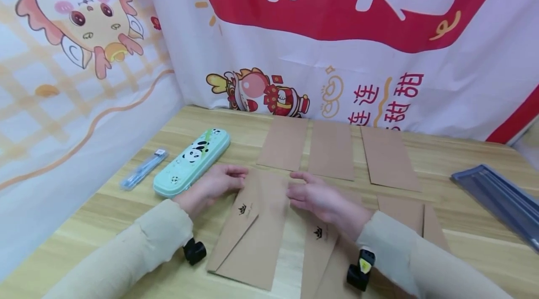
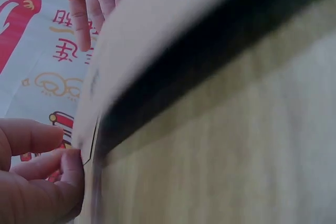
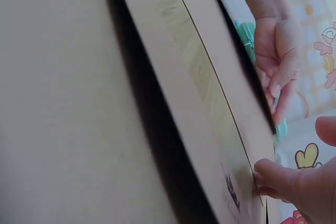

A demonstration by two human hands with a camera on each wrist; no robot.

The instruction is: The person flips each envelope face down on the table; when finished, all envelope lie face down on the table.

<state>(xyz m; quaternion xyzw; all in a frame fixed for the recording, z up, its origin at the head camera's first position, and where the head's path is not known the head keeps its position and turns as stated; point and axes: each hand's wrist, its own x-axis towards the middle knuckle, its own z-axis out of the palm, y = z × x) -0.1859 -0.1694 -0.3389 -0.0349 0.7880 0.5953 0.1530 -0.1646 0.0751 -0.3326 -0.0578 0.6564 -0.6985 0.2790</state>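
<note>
Left hand and right hand flank an envelope.

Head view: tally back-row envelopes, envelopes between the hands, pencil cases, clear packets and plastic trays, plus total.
Back-row envelopes: 3
Envelope between left hand and right hand: 1
Pencil case: 1
Clear packet: 1
Plastic tray: 1
Total: 7

Envelope between left hand and right hand: brown, black crown print. Pencil case beside the left hand: mint green, black-and-white panda pattern. 3 envelopes beyond the right hand: plain brown.
</note>
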